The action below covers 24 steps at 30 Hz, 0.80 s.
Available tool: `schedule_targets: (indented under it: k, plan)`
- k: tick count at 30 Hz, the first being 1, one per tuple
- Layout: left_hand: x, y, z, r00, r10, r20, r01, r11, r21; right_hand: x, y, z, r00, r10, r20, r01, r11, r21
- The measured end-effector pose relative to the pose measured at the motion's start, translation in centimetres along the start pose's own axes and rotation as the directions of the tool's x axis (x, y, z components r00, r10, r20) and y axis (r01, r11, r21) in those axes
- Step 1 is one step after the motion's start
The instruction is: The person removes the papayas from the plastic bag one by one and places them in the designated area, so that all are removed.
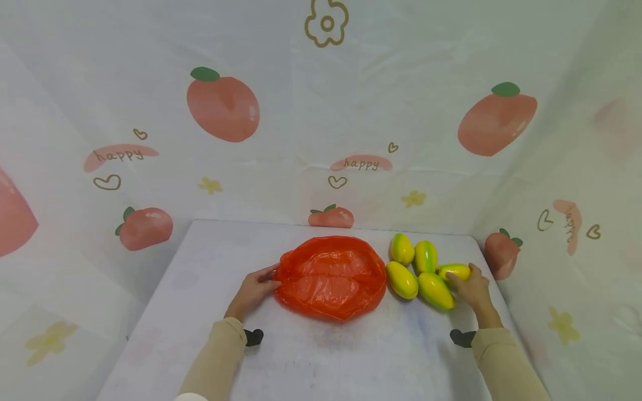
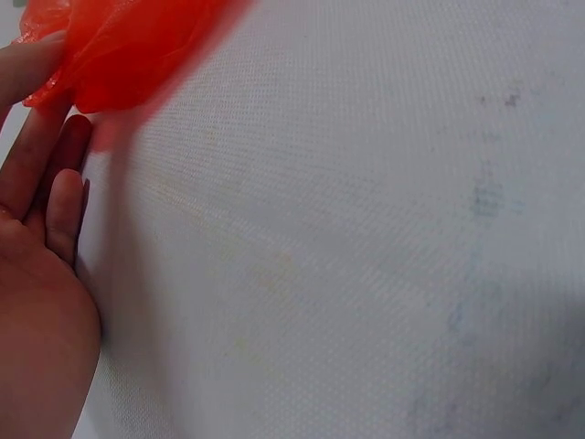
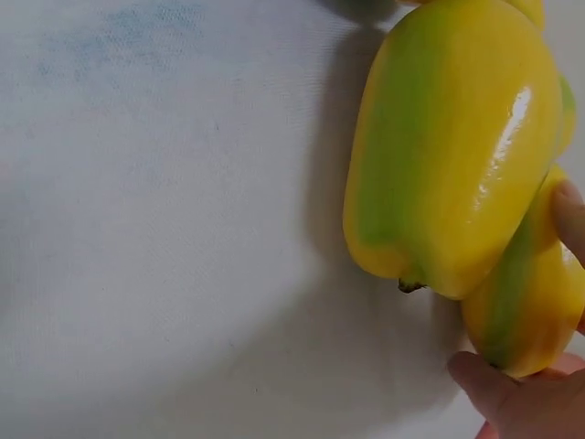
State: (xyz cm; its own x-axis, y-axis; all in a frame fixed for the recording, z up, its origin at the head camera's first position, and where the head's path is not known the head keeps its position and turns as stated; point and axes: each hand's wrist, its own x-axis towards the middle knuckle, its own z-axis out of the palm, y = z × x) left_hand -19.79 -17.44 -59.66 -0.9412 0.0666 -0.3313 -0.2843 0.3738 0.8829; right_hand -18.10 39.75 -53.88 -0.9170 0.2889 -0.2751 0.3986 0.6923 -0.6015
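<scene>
A red plastic bag (image 1: 331,278) lies spread on the table, its mouth gaping upward. At the bag's left edge my left hand (image 1: 254,291) pinches the rim, with the thumb on top and fingers beneath in the left wrist view. To the right of the bag sit several glossy yellow mango-like fruits with green streaks, one of them the large front fruit (image 1: 436,291). My right hand (image 1: 475,288) grips the rightmost fruit (image 1: 451,271) between thumb and fingers. In the right wrist view this gripped fruit (image 3: 521,297) is partly hidden behind a nearer fruit (image 3: 457,146).
The white table (image 1: 321,362) has a back edge against a printed cloth (image 1: 281,184) with fruit pictures, which also hangs at both sides. Dark wrist-mounted pieces stick out by each sleeve. The fruits stand close together, one beside the bag's right edge.
</scene>
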Motion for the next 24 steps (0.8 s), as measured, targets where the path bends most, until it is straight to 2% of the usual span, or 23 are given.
schedule_targets:
  k: [11,18,24]
  plan:
    - [-0.15,0.28,-0.13,1.0,-0.003,0.004,0.003,1.0,0.008,-0.01,-0.01,-0.47,0.999,-0.013,0.035,0.015,0.999,-0.038]
    - [0.09,-0.1,-0.04,1.0,-0.009,0.008,0.009,1.0,0.0,-0.17,0.07,-0.62,0.999,0.024,0.043,-0.022,0.999,-0.038]
    - [-0.03,-0.08,-0.02,1.0,-0.011,0.007,0.011,1.0,0.005,-0.35,0.04,-0.68,0.999,0.026,0.039,-0.024,0.999,-0.049]
